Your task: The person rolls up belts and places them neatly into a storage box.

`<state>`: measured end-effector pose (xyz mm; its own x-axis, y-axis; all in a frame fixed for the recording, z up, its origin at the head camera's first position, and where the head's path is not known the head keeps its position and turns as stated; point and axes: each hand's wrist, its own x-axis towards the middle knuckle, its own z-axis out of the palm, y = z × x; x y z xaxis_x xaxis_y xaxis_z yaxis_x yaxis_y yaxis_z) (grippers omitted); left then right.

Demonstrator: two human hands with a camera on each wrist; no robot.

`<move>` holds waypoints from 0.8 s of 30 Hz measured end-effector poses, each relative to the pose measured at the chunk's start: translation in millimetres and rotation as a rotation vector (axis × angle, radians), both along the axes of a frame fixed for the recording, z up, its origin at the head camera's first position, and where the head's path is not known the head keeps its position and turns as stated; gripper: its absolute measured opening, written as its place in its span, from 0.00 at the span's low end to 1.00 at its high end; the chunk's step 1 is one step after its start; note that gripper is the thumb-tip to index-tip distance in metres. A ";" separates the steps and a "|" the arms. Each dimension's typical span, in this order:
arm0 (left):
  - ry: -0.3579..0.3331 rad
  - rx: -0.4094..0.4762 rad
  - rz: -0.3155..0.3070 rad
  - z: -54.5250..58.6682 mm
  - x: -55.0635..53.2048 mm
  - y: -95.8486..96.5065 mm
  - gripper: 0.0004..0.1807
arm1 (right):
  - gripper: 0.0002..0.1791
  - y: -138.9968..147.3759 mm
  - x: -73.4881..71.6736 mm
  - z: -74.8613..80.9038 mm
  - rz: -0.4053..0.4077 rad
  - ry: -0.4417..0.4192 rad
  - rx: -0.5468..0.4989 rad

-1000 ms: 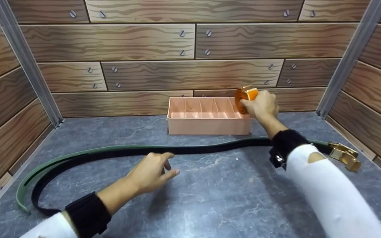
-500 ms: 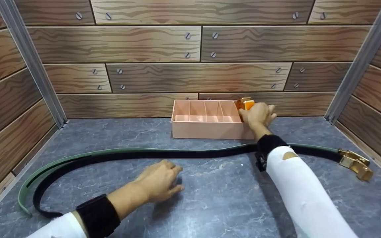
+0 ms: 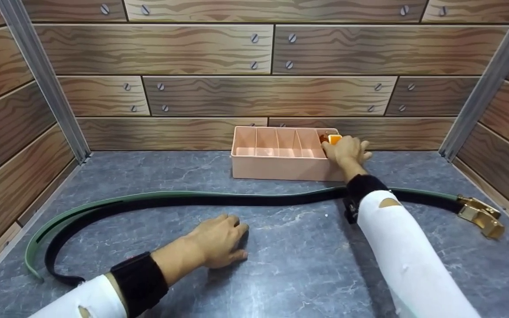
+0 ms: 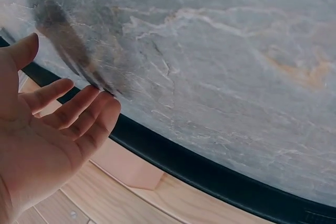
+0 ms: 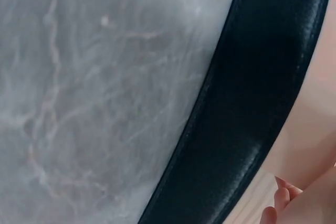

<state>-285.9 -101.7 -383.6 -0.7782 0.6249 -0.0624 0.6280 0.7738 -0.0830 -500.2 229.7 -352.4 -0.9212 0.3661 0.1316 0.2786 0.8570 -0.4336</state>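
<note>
A rolled orange belt [image 3: 335, 139] sits low in the rightmost compartment of the pink divided box [image 3: 281, 168]. My right hand [image 3: 348, 151] is over that end with its thumb and fingers at the roll, still appearing to pinch it; the fingertips are partly hidden. In the right wrist view only some fingers [image 5: 282, 202] show at the lower corner. My left hand [image 3: 220, 240] hovers low over the table, fingers loosely bent and holding nothing, as the left wrist view confirms with its bare palm [image 4: 47, 135].
A long black-and-green belt [image 3: 237, 200] stretches on edge across the grey table [image 3: 290, 247], between me and the box, looping at the left. Its gold buckle [image 3: 482, 216] lies at the right. Wood-patterned walls [image 3: 210, 97] enclose the back and sides.
My right hand has lowered the rolled orange belt from above the box's right end into the rightmost compartment. My left hand has shifted slightly right, and the head view has tilted a little.
</note>
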 end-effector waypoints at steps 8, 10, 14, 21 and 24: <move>-0.001 -0.007 -0.002 1.6 1.5 2.0 0.35 | 0.42 2.8 3.7 3.8 0.036 -0.014 0.031; -0.012 -0.006 -0.003 2.2 1.8 2.1 0.35 | 0.47 3.0 5.7 4.7 0.056 -0.027 0.048; -0.037 -0.009 0.001 1.7 2.0 1.9 0.37 | 0.54 4.4 9.7 6.5 0.118 -0.091 0.071; -0.031 -0.028 0.006 0.0 2.6 1.1 0.38 | 0.54 12.0 15.1 13.3 0.267 -0.199 0.070; -0.035 -0.026 0.005 -0.4 3.2 0.6 0.38 | 0.49 15.2 17.3 15.6 0.306 -0.232 0.063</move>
<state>-282.7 -101.1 -384.0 -0.7784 0.6188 -0.1058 0.6270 0.7748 -0.0809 -482.9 244.9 -336.8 -0.9946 0.0677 -0.0792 0.0904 0.9387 -0.3328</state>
